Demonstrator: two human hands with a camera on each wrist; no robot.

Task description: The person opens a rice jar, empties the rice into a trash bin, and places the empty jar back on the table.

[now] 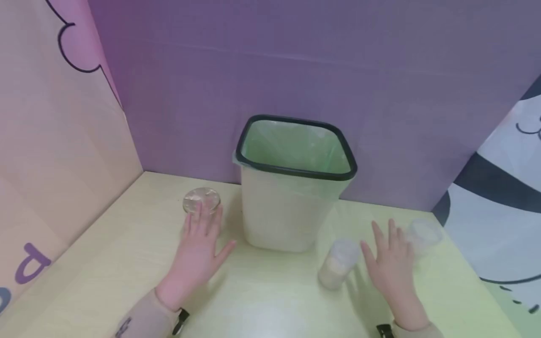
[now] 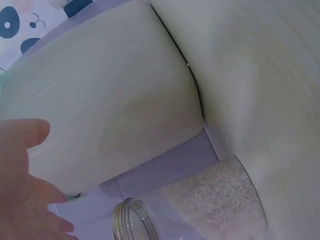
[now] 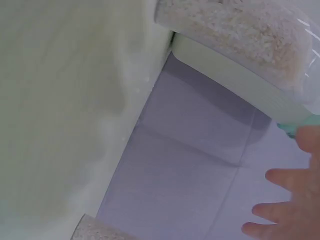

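My left hand (image 1: pixel 196 253) is held over the table with its fingers spread, holding nothing. Its fingertips overlap the near edge of a clear jar (image 1: pixel 201 195) in the head view; whether they touch it I cannot tell. The left wrist view shows white rice in this jar (image 2: pixel 220 200), with a threaded mouth. My right hand (image 1: pixel 390 265), fingers also spread, hovers between two more jars. To its left stands a clear jar of rice (image 1: pixel 336 265), seen close in the right wrist view. On its right is another clear jar (image 1: pixel 424 234), blurred and partly behind the fingers.
A white bin (image 1: pixel 283 211) with a black rim and a thin greenish liner stands at the back centre, between the hands. Behind it rises a purple wall panel (image 1: pixel 296 84). Printed side panels (image 1: pixel 55 155) flank the pale wooden table (image 1: pixel 262 300).
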